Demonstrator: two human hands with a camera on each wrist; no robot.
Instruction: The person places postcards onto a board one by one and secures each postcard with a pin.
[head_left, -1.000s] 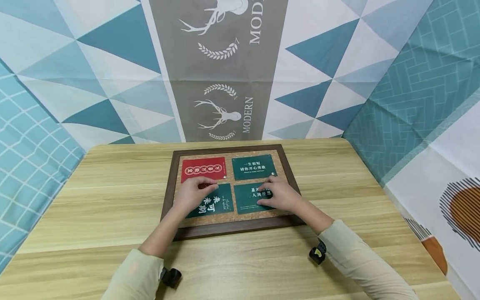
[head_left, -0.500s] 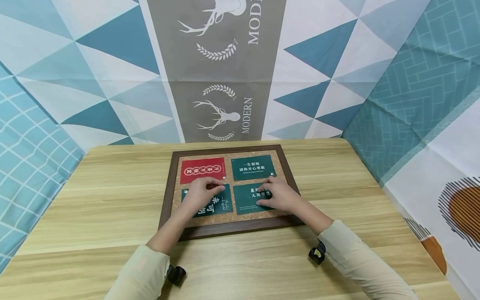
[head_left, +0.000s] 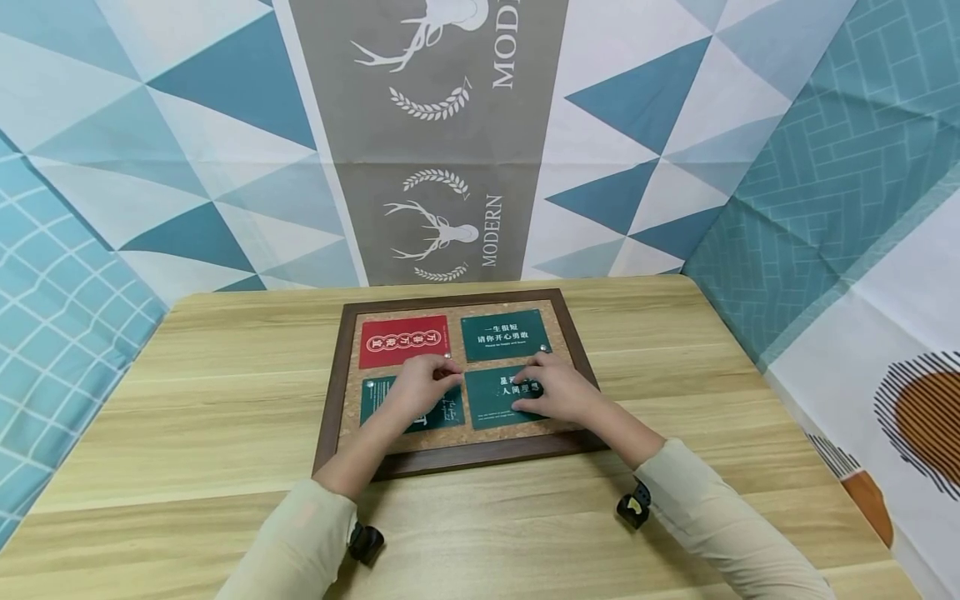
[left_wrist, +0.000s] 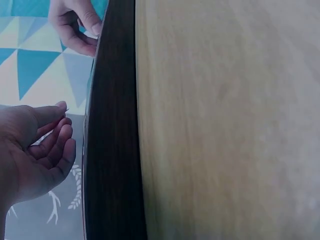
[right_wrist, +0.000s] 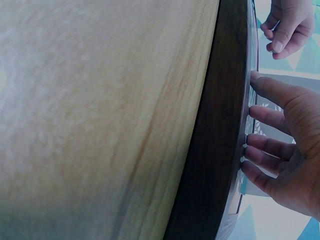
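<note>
A wood-framed corkboard (head_left: 336, 375) lies on the table, bearing a red card (head_left: 403, 341) and three green cards. Between thumb and index fingertips, my left hand (head_left: 420, 387) pinches a small thumbtack (left_wrist: 66, 110), its thin point sticking out. That hand hovers over the lower-left green card (head_left: 375, 404), near its right edge, hiding part of it. With fingertips spread, my right hand (head_left: 558, 387) rests on the lower-right green card (head_left: 487, 404) at its right side. In the right wrist view, the right fingers (right_wrist: 270, 117) touch down just beyond the frame's edge.
The upper-right green card (head_left: 502, 332) has a silver tack (head_left: 543, 347) in its lower right corner. Another tack (head_left: 447, 356) holds the red card. The wooden table (head_left: 225, 400) extends around the board, with patterned cloth (head_left: 442, 150) hanging behind it.
My left hand has moved right across the lower-left card toward the gap beside the lower-right card, uncovering a tack at that card's upper left corner. My right hand has stayed in place.
</note>
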